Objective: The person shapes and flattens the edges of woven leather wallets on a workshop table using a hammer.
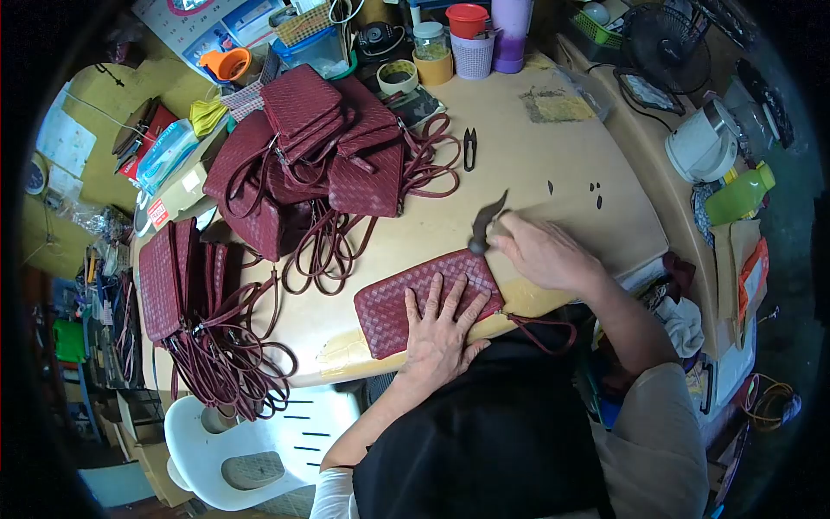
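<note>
The left hand (437, 340) lies flat (splayed), the right hand (550, 251) curled.

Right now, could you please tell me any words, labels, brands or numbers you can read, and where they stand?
No text reads clearly.
Calendar: printed figures, too small and blurred.
Red label on the box: too small.
Blue packet: any print is blurred.

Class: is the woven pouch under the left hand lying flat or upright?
Flat: the pouch shows its broad face upward, the left hand spread across it.
</note>
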### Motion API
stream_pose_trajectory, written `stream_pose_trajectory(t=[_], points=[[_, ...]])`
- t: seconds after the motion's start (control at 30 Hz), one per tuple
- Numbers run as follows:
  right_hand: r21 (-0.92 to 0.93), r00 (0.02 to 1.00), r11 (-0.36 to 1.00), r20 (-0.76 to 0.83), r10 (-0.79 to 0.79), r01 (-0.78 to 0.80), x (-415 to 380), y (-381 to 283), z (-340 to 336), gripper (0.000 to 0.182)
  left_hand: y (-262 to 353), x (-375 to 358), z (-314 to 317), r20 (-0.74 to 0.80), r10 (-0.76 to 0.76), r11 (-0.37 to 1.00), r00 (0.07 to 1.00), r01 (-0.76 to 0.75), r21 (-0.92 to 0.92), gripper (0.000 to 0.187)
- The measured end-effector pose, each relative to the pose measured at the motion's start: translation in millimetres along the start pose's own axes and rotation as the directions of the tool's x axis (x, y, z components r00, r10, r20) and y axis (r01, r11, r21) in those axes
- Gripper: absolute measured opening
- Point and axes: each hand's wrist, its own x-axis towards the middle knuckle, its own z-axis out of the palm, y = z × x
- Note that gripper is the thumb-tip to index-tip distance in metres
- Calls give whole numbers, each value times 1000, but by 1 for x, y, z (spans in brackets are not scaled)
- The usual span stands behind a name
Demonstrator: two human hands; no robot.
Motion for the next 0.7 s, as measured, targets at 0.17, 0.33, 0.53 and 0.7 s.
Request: stream_pose_trajectory(t=[0.17,0.33,0.53,0.7], points=[[-139,985,977,48,167,-159,2,-2,23,34,0,-1,-1,38,28,1000,999,-28,5,81],[-141,998,989,43,38,-31,6,-22,29,33,5,-6,1,-18,323,923,946,-319,-217,73],[-269,987,954,130,-97,129,32,-45,2,34,-22,-51,18,-327,38,957,944,-129,-261,44],[-35,956,955,7,-293,293,53,-82,44,32,-22,-51,26,-417,-49,947,908,-90,-309,36]])
